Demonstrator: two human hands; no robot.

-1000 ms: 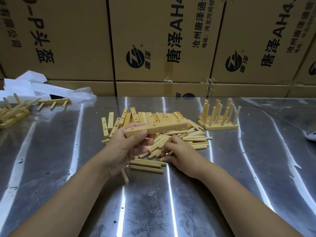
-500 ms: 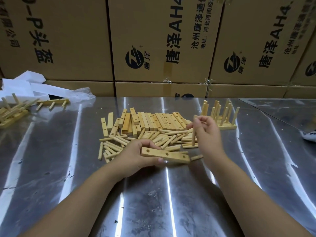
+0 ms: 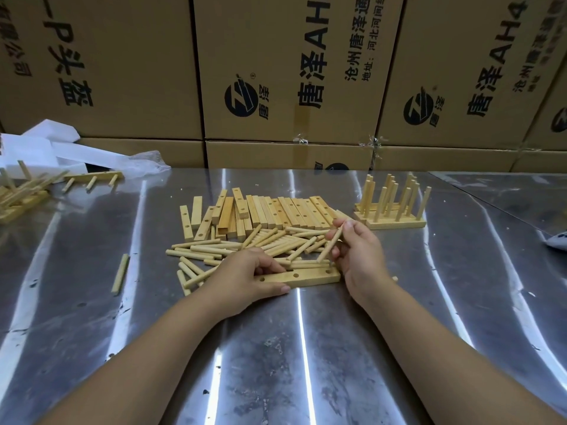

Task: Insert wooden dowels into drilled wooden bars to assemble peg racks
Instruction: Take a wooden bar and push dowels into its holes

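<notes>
Pressing one drilled bar [image 3: 306, 278] flat near the middle of the metal table [image 3: 306, 363], the left hand [image 3: 245, 279] grips its left end with curled fingers. Three holes show in the bar. The right hand [image 3: 359, 259] pinches one dowel [image 3: 329, 245], tilted just above the bar's right end. Behind them lie loose dowels [image 3: 199, 250] and spare bars [image 3: 285, 210], too many to count. One stray dowel [image 3: 120, 273] lies toward the left edge.

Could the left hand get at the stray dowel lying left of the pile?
Probably yes: the stray dowel lies alone on the table, nothing over it, but the left hand would first have to release the bar.
</notes>
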